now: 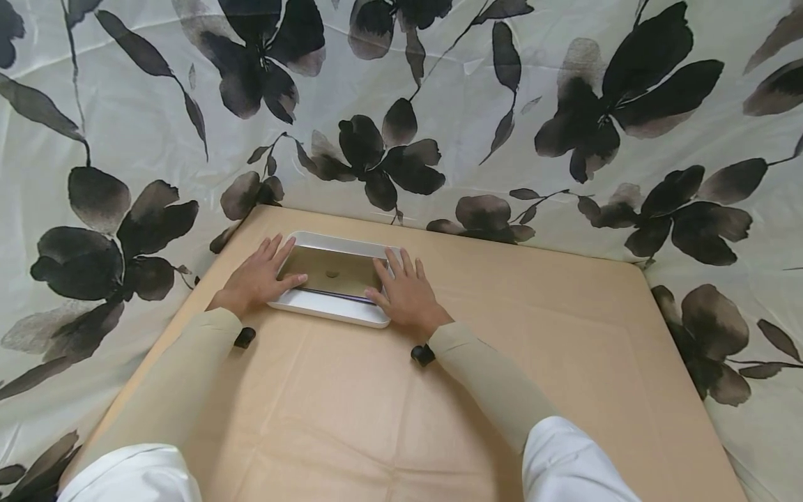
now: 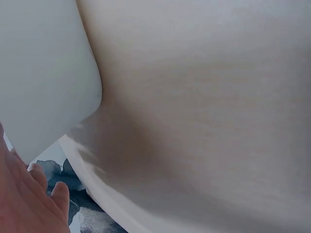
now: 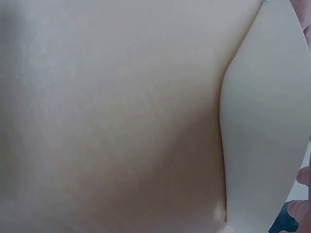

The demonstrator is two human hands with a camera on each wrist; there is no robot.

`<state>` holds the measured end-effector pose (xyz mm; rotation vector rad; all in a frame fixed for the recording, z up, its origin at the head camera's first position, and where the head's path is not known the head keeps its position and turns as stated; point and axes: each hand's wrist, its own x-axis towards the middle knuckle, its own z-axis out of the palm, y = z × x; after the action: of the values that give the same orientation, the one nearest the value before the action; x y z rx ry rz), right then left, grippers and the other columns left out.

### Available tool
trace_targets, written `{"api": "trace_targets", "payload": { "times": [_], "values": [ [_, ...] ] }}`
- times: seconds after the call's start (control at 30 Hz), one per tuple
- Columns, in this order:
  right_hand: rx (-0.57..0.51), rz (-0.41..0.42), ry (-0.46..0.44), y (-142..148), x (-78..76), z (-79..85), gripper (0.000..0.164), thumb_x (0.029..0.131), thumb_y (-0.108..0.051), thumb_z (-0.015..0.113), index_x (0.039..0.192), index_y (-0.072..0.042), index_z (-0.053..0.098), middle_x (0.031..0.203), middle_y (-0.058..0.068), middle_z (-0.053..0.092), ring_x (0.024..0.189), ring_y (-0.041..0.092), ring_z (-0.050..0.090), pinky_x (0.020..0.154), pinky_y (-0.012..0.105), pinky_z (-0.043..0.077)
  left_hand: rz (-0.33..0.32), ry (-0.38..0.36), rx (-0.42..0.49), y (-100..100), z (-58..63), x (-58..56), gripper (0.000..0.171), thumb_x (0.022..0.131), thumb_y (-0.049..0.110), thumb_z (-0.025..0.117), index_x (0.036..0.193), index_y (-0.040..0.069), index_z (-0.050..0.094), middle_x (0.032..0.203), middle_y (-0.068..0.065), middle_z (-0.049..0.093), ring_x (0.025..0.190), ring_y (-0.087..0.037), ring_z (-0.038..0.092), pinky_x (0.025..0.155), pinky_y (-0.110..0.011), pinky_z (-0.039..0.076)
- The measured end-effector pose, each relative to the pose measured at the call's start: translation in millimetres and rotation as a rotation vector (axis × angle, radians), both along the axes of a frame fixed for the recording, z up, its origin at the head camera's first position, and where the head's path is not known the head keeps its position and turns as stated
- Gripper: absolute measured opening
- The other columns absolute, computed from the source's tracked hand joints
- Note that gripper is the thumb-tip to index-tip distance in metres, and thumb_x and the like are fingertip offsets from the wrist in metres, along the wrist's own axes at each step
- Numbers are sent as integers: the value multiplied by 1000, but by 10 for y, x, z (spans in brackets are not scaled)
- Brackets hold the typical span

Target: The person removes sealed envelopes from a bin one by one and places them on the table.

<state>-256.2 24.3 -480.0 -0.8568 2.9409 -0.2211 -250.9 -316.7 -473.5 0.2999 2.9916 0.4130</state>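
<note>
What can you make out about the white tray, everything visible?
The white tray is shallow and oblong with rounded corners, smooth, perhaps plastic. It lies slightly askew towards the far left of the tan-covered table. A flat, gold-coloured slab with a small central mark is inside. The left hand and right hand appear to touch opposite ends, partly covering them.

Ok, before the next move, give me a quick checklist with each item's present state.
1. Left hand at the left end of the white tray: ok.
2. Right hand at its right end: ok.
3. Gold device within the tray's rim: ok.
4. Tray on the tan table: ok.
5. Firm hold on the tray: cannot tell; the fingers look straight.
6. Underside of the gold device: cannot tell, hidden.
</note>
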Motion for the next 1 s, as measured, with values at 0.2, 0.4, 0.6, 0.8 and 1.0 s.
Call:
{"api": "trace_targets", "payload": {
  "times": [0.2,0.4,0.6,0.8,1.0],
  "values": [
    [11,-2,-7,-8,6,-23,79,106,-66,31,169,-21,15,178,11,6,165,41,3,131,62,10,24,-60,69,8,27,-12,102,99,65,55,169,19,-4,176,-23,-1,162,-47,2,127,-68,14],
    [6,-2,-13,-15,-6,-35,79,106,-66,31,169,-20,14,178,11,4,164,42,2,132,60,9,34,-120,191,-11,45,-31,108,98,61,61,168,19,-9,176,-22,-3,162,-46,2,126,-70,13],
    [-3,4,-17,-19,-20,-34,79,107,-62,37,169,-18,16,178,13,7,164,43,6,132,58,12,39,-146,254,-35,42,-77,110,97,55,66,168,12,-8,176,-22,2,162,-48,8,128,-67,13],
    [-33,6,-10,-24,-35,-49,79,106,-58,45,168,-14,21,177,15,12,163,43,12,132,57,16,76,-163,262,-63,51,-114,105,99,43,68,168,9,-3,171,-30,19,156,-52,24,126,-66,21],
    [-59,10,-21,-22,-31,-46,80,105,-57,49,166,-11,25,175,17,17,163,43,15,133,54,17,80,-166,291,-130,91,-144,89,101,25,66,166,0,10,166,-33,27,149,-55,36,122,-64,31]
  ]
}}
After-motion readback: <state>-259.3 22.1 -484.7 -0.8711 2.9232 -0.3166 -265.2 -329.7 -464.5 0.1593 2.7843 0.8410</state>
